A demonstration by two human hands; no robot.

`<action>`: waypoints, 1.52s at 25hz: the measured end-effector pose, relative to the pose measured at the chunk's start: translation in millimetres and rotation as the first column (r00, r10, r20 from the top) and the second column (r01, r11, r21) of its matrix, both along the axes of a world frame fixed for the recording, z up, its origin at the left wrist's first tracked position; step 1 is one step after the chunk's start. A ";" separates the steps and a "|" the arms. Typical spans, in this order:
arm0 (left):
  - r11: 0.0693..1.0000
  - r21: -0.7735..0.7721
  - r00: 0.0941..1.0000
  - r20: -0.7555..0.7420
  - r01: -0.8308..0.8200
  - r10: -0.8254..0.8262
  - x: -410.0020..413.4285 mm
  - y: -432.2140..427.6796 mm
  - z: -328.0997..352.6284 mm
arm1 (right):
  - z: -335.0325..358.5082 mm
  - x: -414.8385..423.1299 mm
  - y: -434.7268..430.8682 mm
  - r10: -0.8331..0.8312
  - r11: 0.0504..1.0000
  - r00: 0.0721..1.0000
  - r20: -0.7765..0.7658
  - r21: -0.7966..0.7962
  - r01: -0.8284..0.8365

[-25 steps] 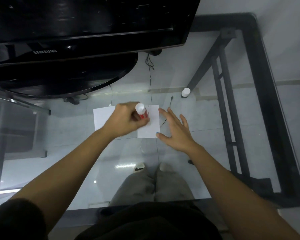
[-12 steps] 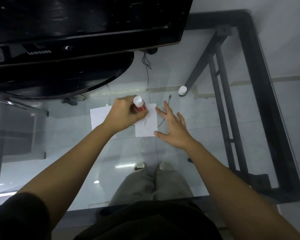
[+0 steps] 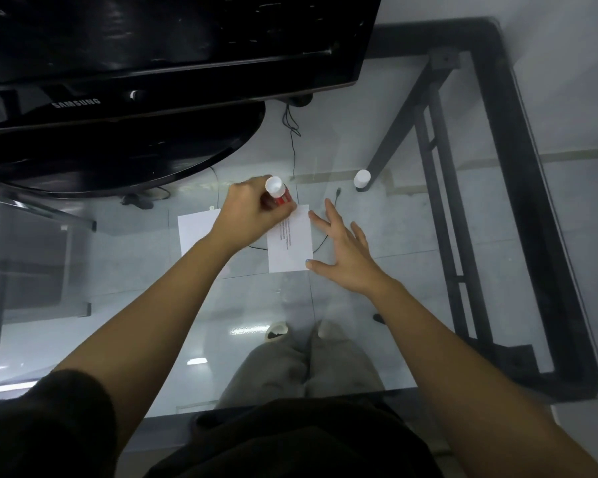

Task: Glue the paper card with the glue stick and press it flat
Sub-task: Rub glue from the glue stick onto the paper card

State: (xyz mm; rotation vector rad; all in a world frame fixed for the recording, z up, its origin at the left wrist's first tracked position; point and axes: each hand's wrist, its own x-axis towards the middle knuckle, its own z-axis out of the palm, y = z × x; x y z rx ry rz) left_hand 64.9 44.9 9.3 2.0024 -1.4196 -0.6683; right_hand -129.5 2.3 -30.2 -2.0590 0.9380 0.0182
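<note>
A white paper card (image 3: 292,244) with small printed lines lies on the glass table. My left hand (image 3: 252,212) is shut on a red glue stick (image 3: 279,194) with a white end, its lower tip on the card's top left corner. My right hand (image 3: 342,251) lies open with spread fingers against the card's right edge, thumb at the lower right corner. A second white sheet (image 3: 195,232) lies to the left, partly hidden by my left forearm.
The glue stick's white cap (image 3: 362,178) stands upright at the back right. A black monitor (image 3: 152,46) with a round base (image 3: 118,157) fills the back left. The table's black frame (image 3: 518,188) runs down the right. A thin cable (image 3: 292,132) lies behind the card.
My left hand has slid the glue stick up the card towards its top edge, uncovering the printed lines. My right hand has stayed at the card's right edge.
</note>
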 end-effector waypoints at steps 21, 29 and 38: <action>0.971 0.057 0.972 -0.011 0.234 -0.234 -17.4 8.5 0.8 | 0.7 -1.8 2.1 -0.023 1.000 0.999 0.048 0.005 0.023; 0.996 -0.052 0.988 -0.142 -0.072 0.064 -10.0 3.0 12.6 | -3.7 -1.3 2.5 -0.036 0.999 0.998 0.047 0.009 0.036; 0.965 0.064 0.966 -0.059 0.254 -0.251 -27.3 30.9 4.5 | -5.6 -3.1 1.9 -0.034 0.999 0.997 0.074 -0.001 0.034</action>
